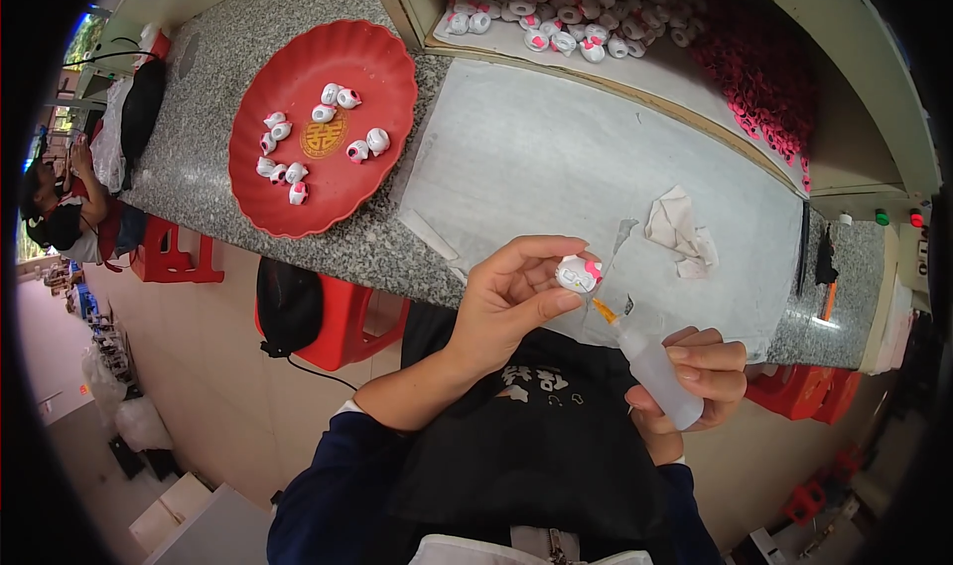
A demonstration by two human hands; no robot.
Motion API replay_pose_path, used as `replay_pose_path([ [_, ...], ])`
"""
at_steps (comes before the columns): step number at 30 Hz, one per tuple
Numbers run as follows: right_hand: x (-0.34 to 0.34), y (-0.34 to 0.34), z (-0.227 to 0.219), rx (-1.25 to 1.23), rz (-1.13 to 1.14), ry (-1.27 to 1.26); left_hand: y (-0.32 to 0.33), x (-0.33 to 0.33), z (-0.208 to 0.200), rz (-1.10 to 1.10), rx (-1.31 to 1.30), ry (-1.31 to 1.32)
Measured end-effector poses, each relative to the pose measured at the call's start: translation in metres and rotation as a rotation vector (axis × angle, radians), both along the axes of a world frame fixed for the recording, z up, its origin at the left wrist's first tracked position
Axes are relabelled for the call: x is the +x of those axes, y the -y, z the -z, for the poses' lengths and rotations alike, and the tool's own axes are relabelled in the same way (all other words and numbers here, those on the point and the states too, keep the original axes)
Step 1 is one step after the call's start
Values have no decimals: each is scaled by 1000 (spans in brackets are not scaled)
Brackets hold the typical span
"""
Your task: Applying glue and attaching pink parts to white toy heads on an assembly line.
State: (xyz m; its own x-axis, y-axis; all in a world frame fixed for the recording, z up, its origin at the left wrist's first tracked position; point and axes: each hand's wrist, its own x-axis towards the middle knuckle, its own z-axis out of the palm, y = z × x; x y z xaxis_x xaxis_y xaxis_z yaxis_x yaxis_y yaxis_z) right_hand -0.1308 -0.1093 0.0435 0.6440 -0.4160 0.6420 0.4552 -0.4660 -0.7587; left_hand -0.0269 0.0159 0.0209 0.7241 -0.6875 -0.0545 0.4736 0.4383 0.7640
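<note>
Between the thumb and fingers of my left hand (511,292) is a small white figurine head (576,274) with a pink bow. My right hand (700,376) grips a translucent squeeze bottle (660,371), its orange-yellow nozzle (604,310) pointing up at the head. The tip is close below the head; whether it touches I cannot tell. Both hands are over the front edge of a white sheet (536,148) on the bench. To the left, a red scalloped tray (258,193) carries several similar white heads (324,113) with pink parts.
A crumpled cloth (680,229) lies on the sheet's right side. On the shelf behind are many white heads (566,14) and a heap of pink pieces (759,88). Speckled stone (213,98) tops the bench. Red stools (347,322) stand below, and another person (74,203) sits far left.
</note>
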Motion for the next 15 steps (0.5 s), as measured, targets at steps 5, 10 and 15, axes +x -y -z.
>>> replay_pose_path([
  [5,-1,0,-1,-15,-34,-9,0,0,2,-17,5,-4],
  [10,0,0,-4,-21,-17,-15,-1,1,1,-19,6,-6],
  [15,-1,-2,1,-4,55,23,-2,1,1,-14,-4,-14],
])
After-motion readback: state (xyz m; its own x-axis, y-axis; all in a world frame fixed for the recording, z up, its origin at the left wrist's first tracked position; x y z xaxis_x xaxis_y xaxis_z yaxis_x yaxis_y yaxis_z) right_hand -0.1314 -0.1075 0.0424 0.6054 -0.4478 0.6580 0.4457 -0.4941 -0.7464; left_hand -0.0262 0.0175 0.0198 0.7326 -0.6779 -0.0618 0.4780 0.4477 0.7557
